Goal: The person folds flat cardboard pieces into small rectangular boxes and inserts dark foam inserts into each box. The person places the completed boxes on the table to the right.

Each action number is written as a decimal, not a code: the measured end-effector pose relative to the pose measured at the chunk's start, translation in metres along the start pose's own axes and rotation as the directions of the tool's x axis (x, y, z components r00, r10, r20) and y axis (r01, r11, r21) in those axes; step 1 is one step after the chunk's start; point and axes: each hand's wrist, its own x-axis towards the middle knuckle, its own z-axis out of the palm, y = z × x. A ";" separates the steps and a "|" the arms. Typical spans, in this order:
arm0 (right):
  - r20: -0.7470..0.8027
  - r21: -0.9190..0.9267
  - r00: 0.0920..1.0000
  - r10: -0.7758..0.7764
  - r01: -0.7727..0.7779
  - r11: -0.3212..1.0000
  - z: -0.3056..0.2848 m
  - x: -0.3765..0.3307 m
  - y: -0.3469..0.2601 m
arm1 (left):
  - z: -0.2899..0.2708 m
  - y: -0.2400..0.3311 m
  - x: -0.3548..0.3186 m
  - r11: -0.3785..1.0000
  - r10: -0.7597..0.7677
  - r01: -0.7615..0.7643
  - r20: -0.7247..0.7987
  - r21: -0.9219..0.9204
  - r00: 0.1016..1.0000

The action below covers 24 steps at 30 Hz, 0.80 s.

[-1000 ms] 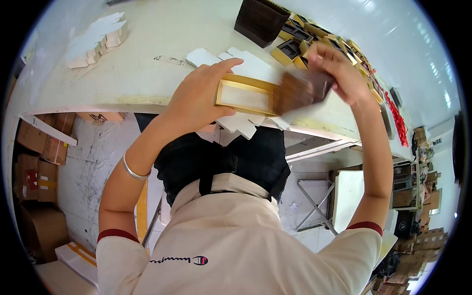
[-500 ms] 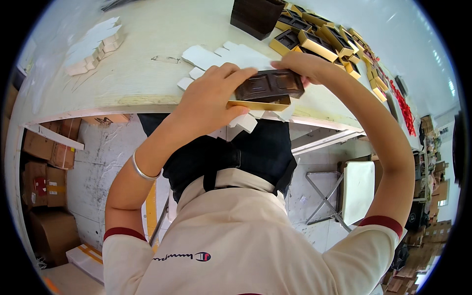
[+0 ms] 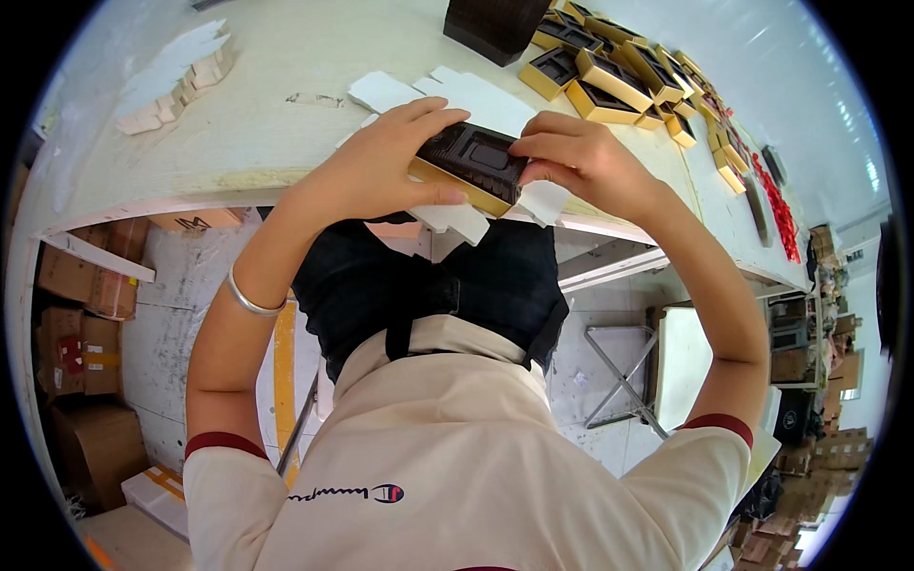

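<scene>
Both hands hold one small gold box [image 3: 464, 187] with a dark brown moulded insert [image 3: 476, 155] seated in its top, just above the near edge of the white table [image 3: 276, 95]. My left hand [image 3: 376, 162] wraps the box's left end, thumb along its near side. My right hand [image 3: 581, 157] presses fingers on the insert's right end. Flat white card pieces [image 3: 457, 221] lie under and around the box.
Several gold boxes with dark inserts [image 3: 609, 71] line the table's far right, beside a dark brown stack [image 3: 495, 24]. White folded pieces [image 3: 171, 76] sit far left. Cardboard cartons [image 3: 76, 333] stand on the floor at left, a folding stool [image 3: 619, 381] at right.
My right hand brought the dark insert from the right and laid it into the gold box. Both hands and box drew closer to the table's near edge.
</scene>
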 end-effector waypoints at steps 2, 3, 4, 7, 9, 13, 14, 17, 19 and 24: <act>0.015 -0.235 0.990 -0.138 0.138 0.962 0.001 0.001 0.005 | 0.000 0.002 0.002 0.995 -0.002 0.003 -0.008 0.097 1.000; 0.035 -0.346 0.979 -0.201 0.200 0.917 0.002 0.000 0.006 | 0.000 0.002 0.003 0.993 0.003 -0.003 0.001 0.119 1.000; 0.069 -0.374 0.979 -0.191 0.203 0.905 -0.001 0.002 0.003 | -0.001 0.002 0.004 0.990 0.009 -0.011 0.010 0.140 1.000; 0.165 -0.489 0.970 -0.181 0.240 0.839 -0.001 0.004 -0.005 | -0.008 0.010 0.009 0.994 -0.077 0.070 0.082 0.082 0.994; 0.121 -0.491 0.982 -0.144 0.186 0.851 0.000 0.000 -0.013 | -0.005 0.006 0.007 0.994 -0.070 0.064 0.058 0.093 0.996; -0.039 -0.380 0.986 -0.164 0.137 0.915 0.005 -0.013 -0.007 | -0.003 0.004 0.005 0.995 -0.051 0.048 0.038 0.088 0.998; -0.063 -0.347 0.983 -0.172 0.140 0.927 0.005 -0.014 -0.001 | -0.003 0.004 0.007 0.996 -0.048 0.044 0.053 0.082 0.997; 0.184 -0.310 0.981 -0.064 0.120 0.943 0.005 -0.004 0.006 | -0.005 0.004 0.010 0.996 -0.044 0.038 0.080 0.077 0.996; 0.188 -0.305 0.979 -0.080 0.136 0.942 0.004 0.000 0.008 | -0.004 -0.001 0.009 0.996 -0.045 0.039 0.068 0.086 0.997; -0.061 -0.344 0.990 -0.127 0.098 0.934 0.011 0.000 -0.023 | 0.004 0.004 0.001 0.913 0.042 -0.003 -0.088 0.408 0.995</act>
